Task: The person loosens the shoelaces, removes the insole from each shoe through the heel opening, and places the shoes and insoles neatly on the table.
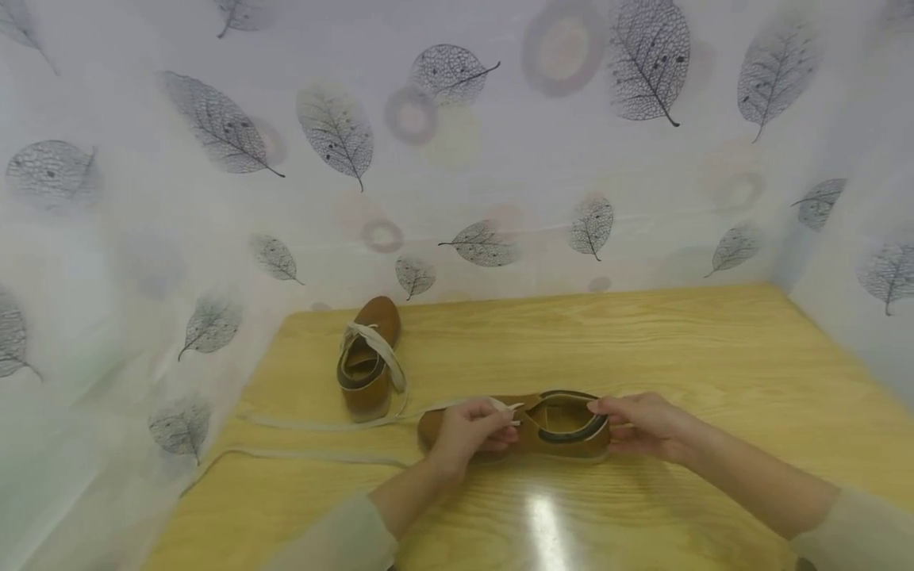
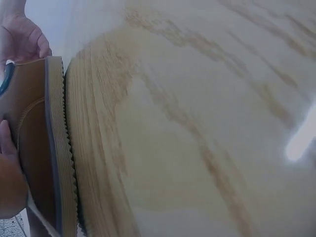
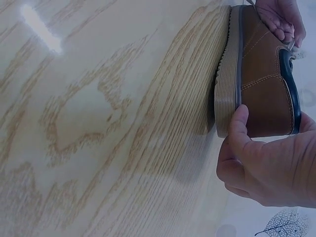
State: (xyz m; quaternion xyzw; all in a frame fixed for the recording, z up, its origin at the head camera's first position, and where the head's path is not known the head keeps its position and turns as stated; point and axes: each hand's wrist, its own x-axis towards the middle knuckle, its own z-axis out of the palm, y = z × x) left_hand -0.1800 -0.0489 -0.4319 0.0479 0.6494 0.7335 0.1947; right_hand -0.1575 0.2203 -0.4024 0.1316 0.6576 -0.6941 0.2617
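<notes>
A brown leather shoe (image 1: 571, 450) with a dark collar lies sideways on the table, toe to the left. At its lacing, my left hand (image 1: 467, 434) pinches the pale shoelace (image 1: 516, 407); the fingers partly hide the eyelets. The right hand (image 1: 653, 427) grips the heel, with its thumb near the top rim in the head view. In the right wrist view, a finger touches the heel just above the ribbed sole (image 3: 228, 101). The shoe's side and sole (image 2: 58, 133) also show in the left wrist view.
A second brown shoe (image 1: 385, 317) stands at the back left, a loose pale lace (image 1: 382, 349) draped over it. Two long lace strands (image 1: 307, 454) trail left across the wooden table (image 1: 714, 341). Leaf-patterned sheeting (image 1: 485, 159) encloses the back and sides.
</notes>
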